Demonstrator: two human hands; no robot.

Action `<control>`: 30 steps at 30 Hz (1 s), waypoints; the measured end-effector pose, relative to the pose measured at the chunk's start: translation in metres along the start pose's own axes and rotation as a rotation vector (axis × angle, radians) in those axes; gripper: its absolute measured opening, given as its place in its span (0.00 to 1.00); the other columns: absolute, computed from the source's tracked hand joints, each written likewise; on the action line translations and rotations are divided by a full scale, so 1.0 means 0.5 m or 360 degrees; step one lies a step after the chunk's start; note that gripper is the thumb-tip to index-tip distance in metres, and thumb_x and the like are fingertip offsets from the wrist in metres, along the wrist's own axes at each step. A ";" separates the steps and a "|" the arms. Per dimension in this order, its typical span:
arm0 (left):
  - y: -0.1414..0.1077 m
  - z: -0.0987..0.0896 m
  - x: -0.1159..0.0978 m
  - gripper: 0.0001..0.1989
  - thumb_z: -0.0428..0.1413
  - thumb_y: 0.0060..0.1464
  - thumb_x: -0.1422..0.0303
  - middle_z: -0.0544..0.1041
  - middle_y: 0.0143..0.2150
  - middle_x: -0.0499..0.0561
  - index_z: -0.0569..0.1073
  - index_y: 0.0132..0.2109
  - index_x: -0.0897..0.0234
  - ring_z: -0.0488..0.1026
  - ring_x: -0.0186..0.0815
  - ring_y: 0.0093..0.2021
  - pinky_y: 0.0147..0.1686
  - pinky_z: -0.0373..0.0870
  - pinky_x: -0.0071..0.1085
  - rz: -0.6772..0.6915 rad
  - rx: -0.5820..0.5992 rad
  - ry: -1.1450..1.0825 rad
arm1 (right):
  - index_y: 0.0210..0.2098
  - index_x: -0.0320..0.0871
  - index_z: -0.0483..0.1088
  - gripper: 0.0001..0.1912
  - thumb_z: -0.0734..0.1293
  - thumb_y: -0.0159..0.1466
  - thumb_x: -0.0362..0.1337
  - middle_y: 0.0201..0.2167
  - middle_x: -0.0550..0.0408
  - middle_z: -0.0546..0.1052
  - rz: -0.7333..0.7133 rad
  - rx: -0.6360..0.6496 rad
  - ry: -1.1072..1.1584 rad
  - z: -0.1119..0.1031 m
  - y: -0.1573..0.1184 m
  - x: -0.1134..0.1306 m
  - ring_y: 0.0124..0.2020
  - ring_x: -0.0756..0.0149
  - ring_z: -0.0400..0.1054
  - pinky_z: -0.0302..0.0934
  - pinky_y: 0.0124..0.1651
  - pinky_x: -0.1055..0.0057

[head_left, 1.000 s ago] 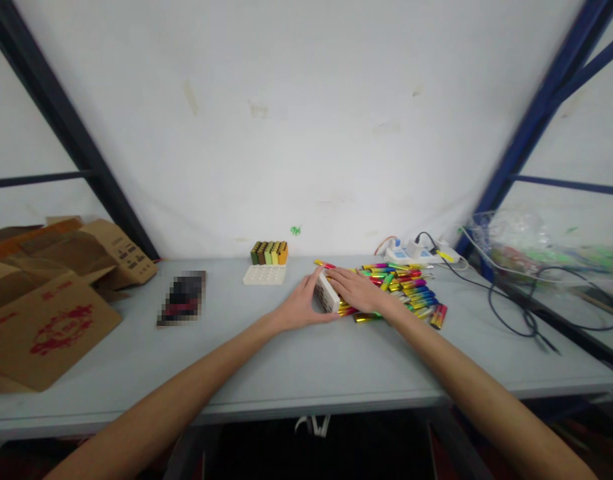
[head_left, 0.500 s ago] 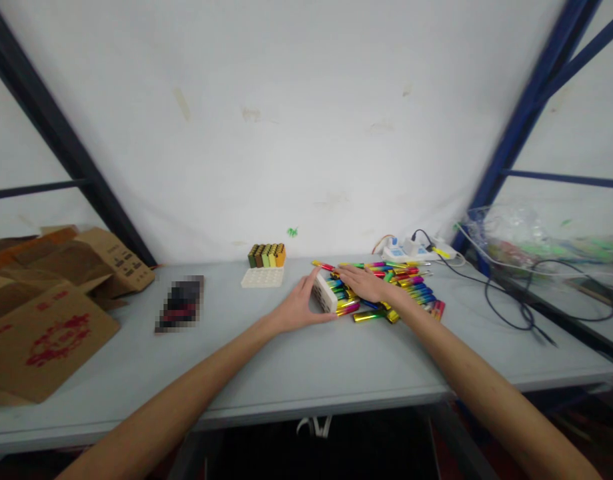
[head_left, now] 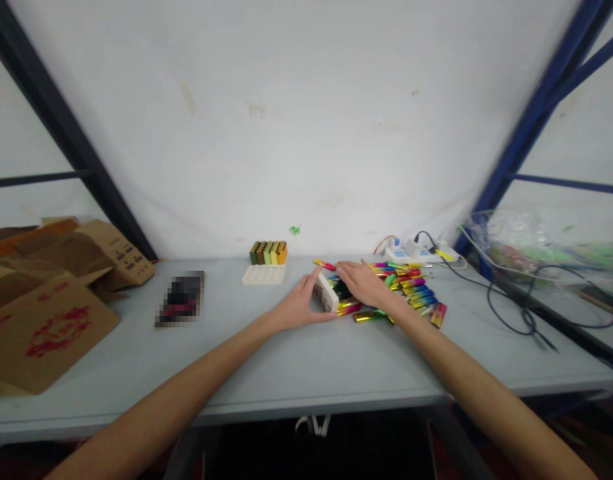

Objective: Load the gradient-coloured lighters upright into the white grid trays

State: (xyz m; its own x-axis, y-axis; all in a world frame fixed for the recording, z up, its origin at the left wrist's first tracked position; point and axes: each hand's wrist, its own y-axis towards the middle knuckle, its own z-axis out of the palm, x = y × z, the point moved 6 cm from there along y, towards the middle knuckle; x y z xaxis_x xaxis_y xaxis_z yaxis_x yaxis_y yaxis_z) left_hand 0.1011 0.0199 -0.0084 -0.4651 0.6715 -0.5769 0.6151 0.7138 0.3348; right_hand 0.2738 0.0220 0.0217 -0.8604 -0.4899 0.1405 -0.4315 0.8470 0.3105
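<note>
My left hand (head_left: 299, 308) grips a white perforated block (head_left: 326, 292) by its ends, thumb at the near end and fingers at the far end. The block stands on its side against the left edge of a pile of shiny multicoloured tubes (head_left: 416, 290). Palm down, my right hand (head_left: 362, 283) lies on the tubes just right of the block, fingers stretched out over them. What lies under that palm is hidden. Behind and to the left, a second white holder (head_left: 264, 275) lies flat before an upright group of green, brown and yellow tubes (head_left: 269, 253).
Cardboard boxes (head_left: 51, 333) cover the table's left end, with a dark pixelated object (head_left: 182, 299) beside them. A power strip (head_left: 411, 252), black cables (head_left: 519, 320) and a clear plastic bag (head_left: 526, 243) are at the right. The table (head_left: 256, 373) meets a white wall.
My right hand has shifted slightly left towards the block. Some tubes beneath it have moved, and a red one at the right now lies apart. My left hand keeps its grip.
</note>
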 end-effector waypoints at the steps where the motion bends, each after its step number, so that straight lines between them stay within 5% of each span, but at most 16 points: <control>1: 0.000 0.001 0.001 0.61 0.66 0.48 0.44 0.57 0.72 0.64 0.41 0.77 0.60 0.56 0.55 0.72 0.71 0.54 0.51 0.0008 -0.0002 0.0003 | 0.64 0.42 0.65 0.27 0.45 0.78 0.44 0.66 0.42 0.70 -0.0008 -0.0032 0.0042 0.004 0.002 0.010 0.66 0.55 0.63 0.45 0.70 0.40; 4: 0.001 0.001 0.000 0.61 0.66 0.48 0.45 0.56 0.73 0.64 0.40 0.77 0.59 0.55 0.55 0.73 0.71 0.54 0.51 0.0017 -0.0008 -0.0014 | 0.65 0.43 0.65 0.26 0.47 0.78 0.43 0.66 0.43 0.70 -0.0109 0.0049 0.0072 0.034 0.009 0.031 0.66 0.57 0.63 0.50 0.70 0.48; 7: 0.001 -0.001 -0.006 0.62 0.67 0.47 0.45 0.54 0.75 0.65 0.41 0.77 0.60 0.53 0.56 0.74 0.71 0.53 0.51 0.0004 0.0000 -0.0027 | 0.66 0.42 0.65 0.26 0.47 0.77 0.40 0.68 0.42 0.66 -0.0163 0.0231 -0.0003 0.061 0.009 0.024 0.69 0.54 0.58 0.51 0.69 0.45; 13: -0.002 -0.003 -0.006 0.63 0.66 0.47 0.43 0.55 0.73 0.66 0.40 0.77 0.60 0.56 0.58 0.72 0.70 0.55 0.52 -0.0045 0.0035 -0.0035 | 0.70 0.41 0.60 0.29 0.43 0.77 0.39 0.72 0.40 0.59 0.0152 0.0407 -0.0027 0.050 -0.008 -0.064 0.74 0.49 0.49 0.43 0.69 0.32; 18: -0.002 -0.004 -0.007 0.62 0.67 0.47 0.45 0.58 0.71 0.65 0.40 0.77 0.57 0.59 0.58 0.70 0.69 0.57 0.53 -0.0020 0.0014 -0.0048 | 0.68 0.41 0.62 0.27 0.47 0.76 0.37 0.70 0.40 0.63 0.0323 0.0308 -0.0107 0.031 -0.015 -0.113 0.71 0.49 0.55 0.45 0.70 0.38; 23: 0.000 -0.003 -0.007 0.62 0.67 0.46 0.45 0.57 0.73 0.66 0.41 0.77 0.59 0.56 0.57 0.72 0.70 0.55 0.53 0.0000 0.0004 -0.0043 | 0.66 0.39 0.64 0.25 0.49 0.77 0.38 0.66 0.40 0.69 0.0096 0.0087 -0.0023 0.029 0.000 -0.041 0.64 0.52 0.65 0.53 0.68 0.49; 30: -0.001 0.000 0.005 0.63 0.67 0.47 0.44 0.54 0.74 0.67 0.39 0.77 0.62 0.52 0.56 0.74 0.72 0.52 0.52 0.0012 0.0025 -0.0010 | 0.69 0.34 0.61 0.27 0.51 0.74 0.35 0.70 0.37 0.63 -0.0234 0.0110 -0.0027 0.061 -0.004 0.066 0.71 0.54 0.55 0.50 0.71 0.53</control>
State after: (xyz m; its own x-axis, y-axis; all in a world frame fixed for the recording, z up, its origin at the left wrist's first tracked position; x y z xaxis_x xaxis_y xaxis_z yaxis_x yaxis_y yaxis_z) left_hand 0.0999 0.0212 -0.0100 -0.4564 0.6753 -0.5793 0.6284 0.7056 0.3275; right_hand 0.2380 0.0104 -0.0030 -0.7909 -0.6065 0.0821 -0.5702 0.7789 0.2610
